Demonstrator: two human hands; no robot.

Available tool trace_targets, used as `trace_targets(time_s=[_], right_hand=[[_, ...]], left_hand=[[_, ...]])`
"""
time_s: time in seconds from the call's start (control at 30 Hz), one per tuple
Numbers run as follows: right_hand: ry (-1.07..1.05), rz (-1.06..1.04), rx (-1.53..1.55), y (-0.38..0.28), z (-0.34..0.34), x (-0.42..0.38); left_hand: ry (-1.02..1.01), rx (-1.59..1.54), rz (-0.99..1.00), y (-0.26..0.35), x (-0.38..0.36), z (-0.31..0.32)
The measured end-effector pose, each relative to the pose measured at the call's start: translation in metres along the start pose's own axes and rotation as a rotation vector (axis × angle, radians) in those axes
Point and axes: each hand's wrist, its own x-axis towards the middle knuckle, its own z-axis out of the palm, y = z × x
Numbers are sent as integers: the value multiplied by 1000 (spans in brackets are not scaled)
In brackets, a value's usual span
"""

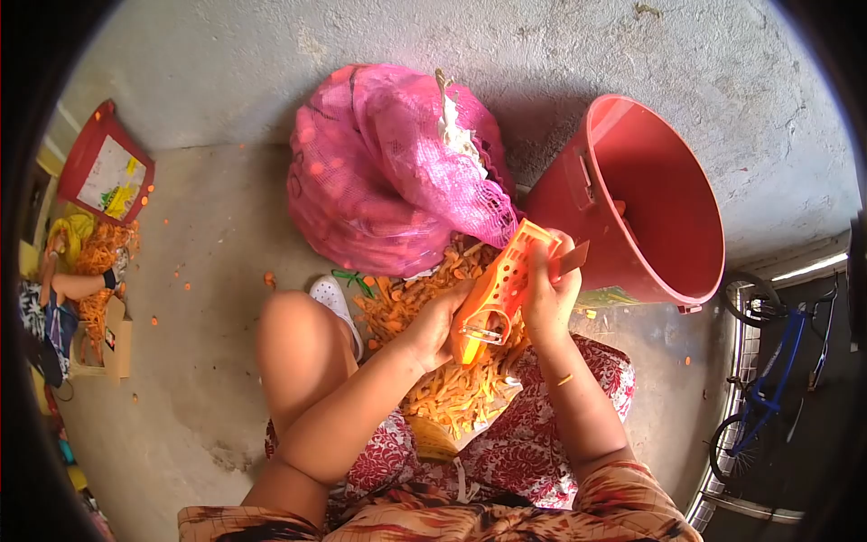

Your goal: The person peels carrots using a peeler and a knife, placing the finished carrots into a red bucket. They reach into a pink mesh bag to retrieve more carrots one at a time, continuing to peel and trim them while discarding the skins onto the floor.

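Observation:
Both my hands hold an orange plastic grater (502,287), long and perforated with round holes, tilted over my lap. Near its lower end sits a metal peeler blade (483,333) in a rounded orange frame. My left hand (440,327) grips the grater's lower left edge. Around the upper right part closes my right hand (549,294), thumb pressed along the face. A flat reddish-brown piece (571,258) sticks out beside the right fingers; what it belongs to is hidden. Beneath lies a heap of orange carrot peelings (452,397) between my legs.
A pink mesh sack (388,172) full of carrots leans at the wall. Right of it stands a tilted red bucket (673,208) with something orange inside. At far left, another person's leg (81,287) shows near a red tub (107,167) and more peelings. A blue bicycle (768,388) is at right.

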Motion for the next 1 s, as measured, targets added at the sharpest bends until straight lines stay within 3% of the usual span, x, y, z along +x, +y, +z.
trace_targets(time_s=[0.1,0.17,0.23,0.37,0.47,0.57,0.8,0.97,1.0], right_hand=[[239,-75,-133,24,-20,25],[417,54,-245,4,-32,42],[441,72,-37,4,-44,47],[318,-40,-41,-5,-30,34],[193,2,-6,-5,-17,18],[122,65,2,-5,-6,7],[95,223,109,-7,-4,4],[200,9,-4,12,-3,6],[235,3,-49,15,-11,15]], left_hand=[[-108,-67,-84,3,-5,-2],[-112,-28,-85,10,-12,10],[-13,17,-51,9,-12,11],[91,29,-69,12,-10,9],[4,24,-44,11,-8,3],[169,45,-94,12,-11,13],[48,-99,-128,8,-8,14],[-64,30,-151,4,-5,5],[-171,-51,-140,6,-7,6]])
